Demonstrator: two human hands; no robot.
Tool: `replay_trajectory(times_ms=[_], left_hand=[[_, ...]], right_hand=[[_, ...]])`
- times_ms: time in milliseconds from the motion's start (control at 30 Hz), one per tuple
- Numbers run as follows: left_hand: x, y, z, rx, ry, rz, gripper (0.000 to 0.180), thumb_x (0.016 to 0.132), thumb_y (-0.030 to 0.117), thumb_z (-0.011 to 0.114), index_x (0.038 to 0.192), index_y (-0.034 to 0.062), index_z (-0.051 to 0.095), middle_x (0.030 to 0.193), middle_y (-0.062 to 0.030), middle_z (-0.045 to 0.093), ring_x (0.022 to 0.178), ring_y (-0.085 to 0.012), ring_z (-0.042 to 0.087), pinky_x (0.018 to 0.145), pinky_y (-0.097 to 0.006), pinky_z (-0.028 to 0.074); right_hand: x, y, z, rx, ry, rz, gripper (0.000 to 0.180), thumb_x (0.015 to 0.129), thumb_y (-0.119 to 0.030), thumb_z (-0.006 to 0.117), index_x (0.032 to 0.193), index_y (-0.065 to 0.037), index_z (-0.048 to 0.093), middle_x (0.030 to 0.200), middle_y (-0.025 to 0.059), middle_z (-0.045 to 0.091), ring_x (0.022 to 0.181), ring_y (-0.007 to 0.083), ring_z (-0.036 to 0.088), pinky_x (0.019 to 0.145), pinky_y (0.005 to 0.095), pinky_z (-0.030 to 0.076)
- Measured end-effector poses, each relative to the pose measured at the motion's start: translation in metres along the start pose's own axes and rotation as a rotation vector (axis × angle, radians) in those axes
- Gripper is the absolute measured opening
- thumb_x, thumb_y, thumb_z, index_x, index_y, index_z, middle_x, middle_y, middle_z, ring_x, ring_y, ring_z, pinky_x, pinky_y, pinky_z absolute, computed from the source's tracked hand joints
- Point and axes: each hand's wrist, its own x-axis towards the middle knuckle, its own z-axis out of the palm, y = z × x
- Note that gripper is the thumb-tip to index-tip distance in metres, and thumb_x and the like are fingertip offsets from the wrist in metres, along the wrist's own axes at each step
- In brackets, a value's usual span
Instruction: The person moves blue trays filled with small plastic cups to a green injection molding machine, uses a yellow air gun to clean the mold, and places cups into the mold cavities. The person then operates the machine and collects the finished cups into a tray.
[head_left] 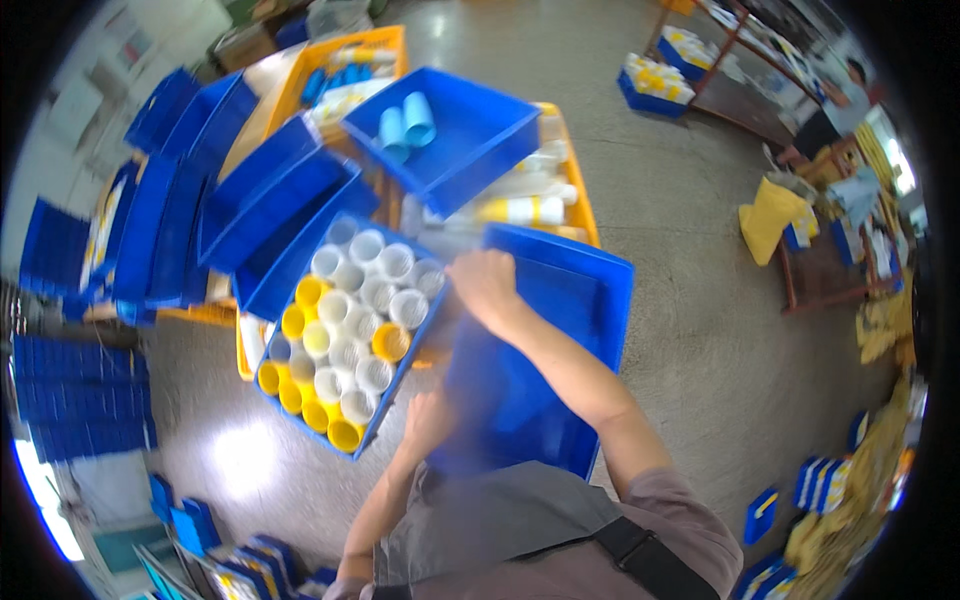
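A blue crate of upright plastic tubes (350, 320), most white or clear and some yellow, stands tilted in the middle. My right hand (487, 283) is closed beside its far right corner; what it grips, if anything, is hidden. Nearer my body, my left hand (430, 420) is closed next to the same crate's right side, its fingers partly hidden and blurred. An open blue bin (560, 370) lies under my right forearm, close to both hands. Its left part is smeared, so I cannot tell whether either hand touches its rim.
A blue bin (470, 135) with two light blue tubes rests on yellow crates (575, 190) ahead. More blue bins (180, 200) stand at the left, above stacked blue crates (80, 390). A person (845, 105) is at the far right, near a rack and yellow sack (770, 218).
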Motion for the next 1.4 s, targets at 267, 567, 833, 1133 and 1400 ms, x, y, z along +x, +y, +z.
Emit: replay_trajectory(times_ms=[267,567,833,1133,1400], left_hand=[[-0.006,-0.023,-0.005,-0.094,0.026,0.056,0.029,0.082,0.012,0.057,0.108,-0.0014,0.056,0.072,-0.0284,0.065,0.068,-0.0479,0.065,0.066,-0.056,0.052],[-0.006,-0.056,-0.006,-0.084,-0.021,0.117,0.026,0.082,0.014,0.057,0.105,0.0006,0.057,0.076,-0.0272,0.066,0.072,-0.0457,0.066,0.070,-0.054,0.053],[0.006,-0.062,-0.022,-0.139,-0.150,0.180,0.032,0.083,0.015,0.059,0.106,-0.0068,0.056,0.091,-0.0311,0.066,0.091,-0.0488,0.063,0.083,-0.054,0.050],[0.007,-0.064,-0.021,-0.150,-0.036,0.229,0.046,0.079,0.008,0.057,0.121,-0.0097,0.054,0.081,-0.0323,0.065,0.079,-0.0490,0.064,0.078,-0.055,0.051],[0.005,-0.052,-0.021,-0.019,0.140,0.371,0.030,0.079,0.008,0.060,0.106,-0.0048,0.058,0.072,-0.0228,0.066,0.065,-0.0387,0.068,0.062,-0.047,0.055]], right_hand=[[0.020,-0.050,0.057,-0.053,0.037,-0.517,0.027,0.083,-0.015,0.065,0.110,-0.019,0.068,0.109,0.0148,0.061,0.084,0.0323,0.068,0.075,0.0431,0.054],[0.055,-0.051,0.067,0.217,-0.263,-0.429,0.023,0.079,0.001,0.058,0.092,-0.010,0.074,0.095,0.0149,0.068,0.091,0.0349,0.066,0.079,0.0426,0.052],[0.016,-0.041,-0.107,0.360,-0.145,-0.514,0.032,0.073,0.011,0.056,0.096,-0.006,0.073,0.094,0.0135,0.065,0.091,0.0319,0.064,0.081,0.0390,0.050],[-0.094,0.106,-0.071,0.058,-0.403,-0.358,0.026,0.068,0.009,0.059,0.083,-0.005,0.075,0.088,0.0141,0.070,0.082,0.0294,0.068,0.076,0.0357,0.053],[-0.107,0.122,-0.075,-0.290,-0.425,-0.161,0.034,0.073,0.001,0.064,0.102,-0.011,0.075,0.120,0.0103,0.066,0.106,0.0278,0.065,0.091,0.0366,0.053]])
